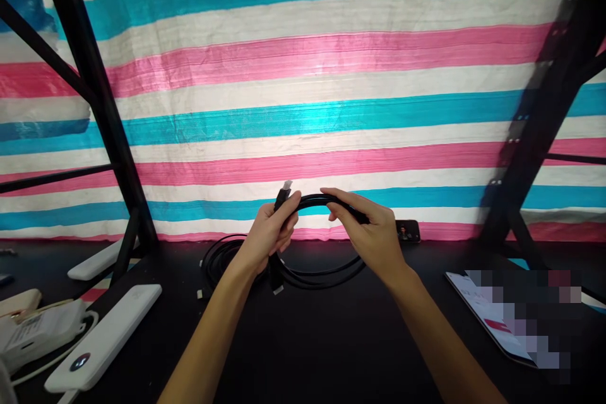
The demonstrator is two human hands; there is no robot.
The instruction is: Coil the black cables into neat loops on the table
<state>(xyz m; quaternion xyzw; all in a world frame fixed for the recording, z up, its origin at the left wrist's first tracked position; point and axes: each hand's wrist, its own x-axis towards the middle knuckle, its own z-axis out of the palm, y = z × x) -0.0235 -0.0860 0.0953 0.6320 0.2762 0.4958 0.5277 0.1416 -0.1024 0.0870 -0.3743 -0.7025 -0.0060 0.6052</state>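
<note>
A: Where is the coiled black cable (312,200)?

B: In front of the person, raised over the black tabletop (331,347), its loop spanning from the left hand (273,232) to the right hand (375,230).

A: How is it gripped?

B: The left closes around one side of the coil, thumb pressed along it. The right has a narrow grip, the upper strands running between thumb and fingers. The lower strands droop between the hands.

A: And the ends?

B: An upper plug (285,191) with a pale tip sticks up above the left hand; a lower plug (276,283) points down beneath it.

A: What lies nearby?

B: A second coil (216,265), partly hidden by the left forearm. A small phone (409,231) shows just past the right hand.

A: Farther out?

B: On the left, a long white device (106,338) with a round dark spot; on the right, a tablet-like screen (490,322), partly blurred out. Behind everything, a striped sheet (307,57) hangs.
</note>
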